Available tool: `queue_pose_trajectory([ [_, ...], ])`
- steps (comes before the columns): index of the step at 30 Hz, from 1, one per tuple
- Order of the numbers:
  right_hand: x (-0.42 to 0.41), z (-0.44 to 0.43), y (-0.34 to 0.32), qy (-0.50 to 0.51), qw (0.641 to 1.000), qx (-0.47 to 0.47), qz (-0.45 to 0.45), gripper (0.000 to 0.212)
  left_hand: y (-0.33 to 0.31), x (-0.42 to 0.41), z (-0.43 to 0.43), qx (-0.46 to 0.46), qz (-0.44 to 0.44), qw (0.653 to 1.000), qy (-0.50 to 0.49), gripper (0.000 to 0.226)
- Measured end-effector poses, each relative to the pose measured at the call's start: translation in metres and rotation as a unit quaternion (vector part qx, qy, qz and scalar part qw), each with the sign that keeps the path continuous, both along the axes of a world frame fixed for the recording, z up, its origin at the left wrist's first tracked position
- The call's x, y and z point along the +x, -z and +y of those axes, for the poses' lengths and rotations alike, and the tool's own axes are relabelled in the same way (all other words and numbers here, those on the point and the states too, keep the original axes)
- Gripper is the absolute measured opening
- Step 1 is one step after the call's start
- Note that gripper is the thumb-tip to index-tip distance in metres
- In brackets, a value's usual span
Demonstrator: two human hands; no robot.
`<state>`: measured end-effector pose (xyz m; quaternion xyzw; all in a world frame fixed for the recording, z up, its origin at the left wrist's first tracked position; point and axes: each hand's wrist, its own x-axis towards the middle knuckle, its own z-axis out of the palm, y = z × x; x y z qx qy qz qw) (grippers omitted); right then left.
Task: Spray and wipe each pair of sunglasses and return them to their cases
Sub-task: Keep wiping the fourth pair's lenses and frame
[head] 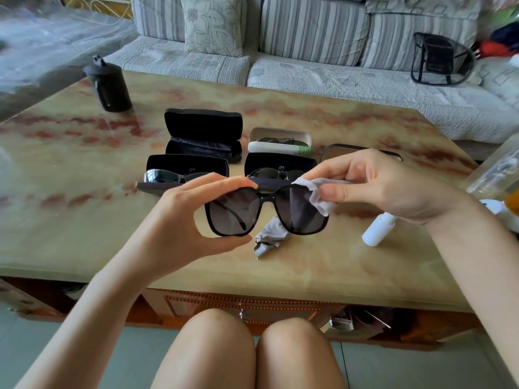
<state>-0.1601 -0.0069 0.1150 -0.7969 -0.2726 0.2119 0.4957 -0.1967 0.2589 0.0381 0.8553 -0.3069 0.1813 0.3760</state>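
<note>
Marbled desk (365,130) before a striped sofa (309,74), sunglasses (297,214) held over it
Left hand (179,220) pinches one lens rim; right hand (376,186) pinches a wipe (317,192) on the other lens; open cases (202,136) behind the sunglasses, spray bottle (377,228) right of them

Sunglasses (266,211) up over the table (337,265), between my left hand (179,220) and right hand (373,186), wipe (320,192) on their right lens. Below them on the table lies a crumpled cloth (269,238), spray bottle (377,230) to its right. Behind, open cases (203,136) in two rows, sofa (309,77) beyond.
</note>
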Motion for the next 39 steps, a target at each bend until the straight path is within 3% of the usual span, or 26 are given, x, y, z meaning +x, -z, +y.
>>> queue_pose_trajectory([
  [5, -0.001, 0.001, -0.002, 0.010, 0.999, -0.044, -0.018, 0.027, 0.000, -0.001, -0.002, 0.006, 0.005, 1.000, -0.006, 0.061],
  [12, -0.006, 0.023, 0.005, 0.041, 0.982, -0.147, -0.110, 0.017, 0.002, -0.003, -0.009, 0.062, -0.019, 0.998, -0.015, 0.055],
  [16, -0.008, 0.033, 0.012, 0.037, 0.979, -0.151, -0.135, 0.030, 0.002, -0.003, -0.012, 0.073, -0.042, 0.996, -0.014, 0.054],
  [24, -0.004, 0.035, 0.010, 0.035, 0.980, -0.100, -0.169, 0.056, -0.001, -0.002, -0.012, 0.035, -0.009, 0.999, -0.025, 0.058],
  [29, 0.003, 0.022, 0.014, 0.042, 0.989, -0.067, -0.127, 0.047, -0.005, -0.001, -0.011, 0.027, 0.001, 0.999, -0.019, 0.060],
  [33, 0.003, 0.011, 0.013, 0.046, 0.994, -0.040, -0.087, 0.025, -0.005, -0.002, -0.008, 0.014, 0.007, 1.000, -0.012, 0.060],
  [39, 0.005, 0.001, 0.015, 0.055, 0.997, 0.005, -0.052, 0.015, -0.005, -0.004, -0.006, 0.001, 0.015, 1.000, -0.008, 0.064],
])
